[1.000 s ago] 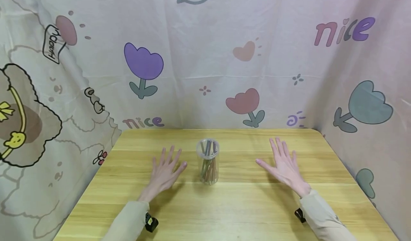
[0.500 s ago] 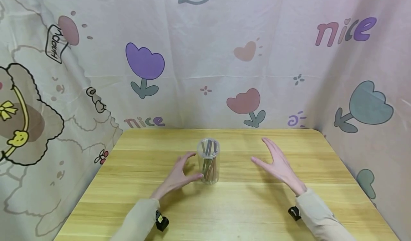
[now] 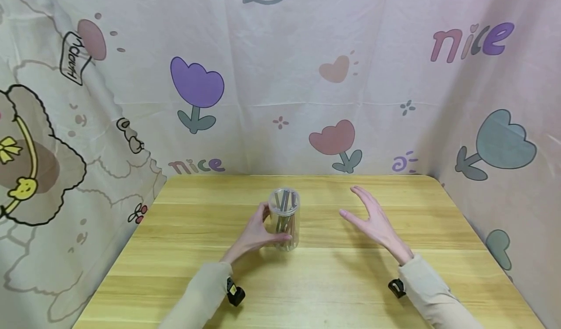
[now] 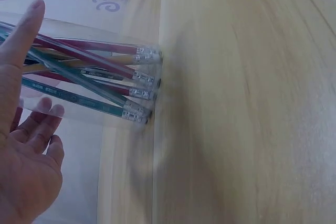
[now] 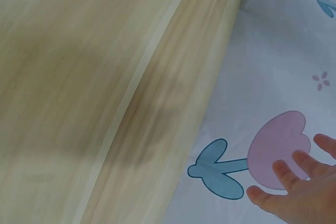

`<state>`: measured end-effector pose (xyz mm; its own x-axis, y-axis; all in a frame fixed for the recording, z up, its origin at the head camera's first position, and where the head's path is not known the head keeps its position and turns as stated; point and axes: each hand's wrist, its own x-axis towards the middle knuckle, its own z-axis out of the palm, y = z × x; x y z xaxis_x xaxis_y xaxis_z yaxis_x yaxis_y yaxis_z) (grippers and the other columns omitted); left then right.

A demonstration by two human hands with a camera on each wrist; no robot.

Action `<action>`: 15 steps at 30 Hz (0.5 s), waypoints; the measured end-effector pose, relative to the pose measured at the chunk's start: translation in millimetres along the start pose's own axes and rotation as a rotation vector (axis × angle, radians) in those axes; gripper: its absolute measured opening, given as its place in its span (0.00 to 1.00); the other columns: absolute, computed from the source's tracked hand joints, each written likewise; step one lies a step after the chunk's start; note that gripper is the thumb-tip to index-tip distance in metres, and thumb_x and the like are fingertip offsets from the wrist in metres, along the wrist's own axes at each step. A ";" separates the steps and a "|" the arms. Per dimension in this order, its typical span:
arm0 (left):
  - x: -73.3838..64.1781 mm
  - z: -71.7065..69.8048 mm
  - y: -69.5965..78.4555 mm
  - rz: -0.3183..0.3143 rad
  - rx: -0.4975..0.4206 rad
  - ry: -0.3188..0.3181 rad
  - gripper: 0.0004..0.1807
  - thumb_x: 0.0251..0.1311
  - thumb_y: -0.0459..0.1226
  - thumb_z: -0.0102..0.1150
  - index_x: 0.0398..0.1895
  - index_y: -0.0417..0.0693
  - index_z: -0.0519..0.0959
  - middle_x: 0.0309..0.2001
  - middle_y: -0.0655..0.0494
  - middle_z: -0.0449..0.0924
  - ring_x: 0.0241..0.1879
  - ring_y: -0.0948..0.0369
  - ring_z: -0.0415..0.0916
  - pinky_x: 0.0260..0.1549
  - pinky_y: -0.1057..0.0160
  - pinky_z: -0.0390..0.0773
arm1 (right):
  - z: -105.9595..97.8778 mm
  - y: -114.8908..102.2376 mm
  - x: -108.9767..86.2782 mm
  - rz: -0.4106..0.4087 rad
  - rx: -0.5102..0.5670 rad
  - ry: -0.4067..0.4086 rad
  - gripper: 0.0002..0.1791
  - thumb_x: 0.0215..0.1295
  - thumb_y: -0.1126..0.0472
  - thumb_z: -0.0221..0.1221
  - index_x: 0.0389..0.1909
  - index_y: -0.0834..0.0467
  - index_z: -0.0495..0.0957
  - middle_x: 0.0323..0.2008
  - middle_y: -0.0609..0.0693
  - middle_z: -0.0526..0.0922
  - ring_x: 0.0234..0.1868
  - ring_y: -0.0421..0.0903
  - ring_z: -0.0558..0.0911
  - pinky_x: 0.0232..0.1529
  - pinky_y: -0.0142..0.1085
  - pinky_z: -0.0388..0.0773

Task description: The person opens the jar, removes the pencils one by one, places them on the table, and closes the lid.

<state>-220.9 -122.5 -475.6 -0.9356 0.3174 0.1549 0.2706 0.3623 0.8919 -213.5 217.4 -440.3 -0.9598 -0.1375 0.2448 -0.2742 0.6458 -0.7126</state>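
Wraps left grip round clear jar, with thumb across near side and fingers behind; can't tell how firmly. Has jar upright on desk, inside left grip, with pencils in it and ferrule ends below left grip. Spreads right grip wide with nothing in it, well apart from left grip on its right. Looks like early stage: done with getting left grip round jar, not yet done with lifting or with any use of right grip.
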 end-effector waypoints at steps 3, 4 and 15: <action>1.0 2.0 2.1 -0.006 -0.014 0.005 0.56 0.39 0.46 0.84 0.70 0.42 0.61 0.70 0.43 0.69 0.73 0.44 0.65 0.75 0.41 0.62 | 0.0 -1.6 -0.3 -0.003 0.002 -0.001 0.44 0.65 0.43 0.63 0.77 0.53 0.59 0.79 0.59 0.56 0.79 0.63 0.55 0.74 0.73 0.51; 1.1 2.5 2.4 -0.008 -0.018 0.009 0.55 0.39 0.46 0.84 0.70 0.42 0.61 0.70 0.43 0.69 0.73 0.44 0.65 0.75 0.41 0.62 | 0.1 -2.0 -0.3 -0.004 0.003 -0.002 0.44 0.65 0.43 0.63 0.77 0.53 0.59 0.79 0.58 0.56 0.79 0.63 0.55 0.74 0.73 0.51; -0.2 -0.3 0.1 0.076 -0.060 -0.050 0.48 0.41 0.39 0.83 0.66 0.39 0.65 0.67 0.39 0.74 0.69 0.42 0.70 0.72 0.44 0.69 | 1.7 -9.1 -1.7 -0.074 0.055 -0.041 0.43 0.64 0.46 0.65 0.77 0.51 0.60 0.79 0.57 0.57 0.78 0.63 0.56 0.72 0.74 0.51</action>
<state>-220.7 -122.8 -475.4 -0.8999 0.3857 0.2035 0.3253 0.2829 0.9023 -209.4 210.5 -435.4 -0.9380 -0.2152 0.2718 -0.3466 0.5907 -0.7287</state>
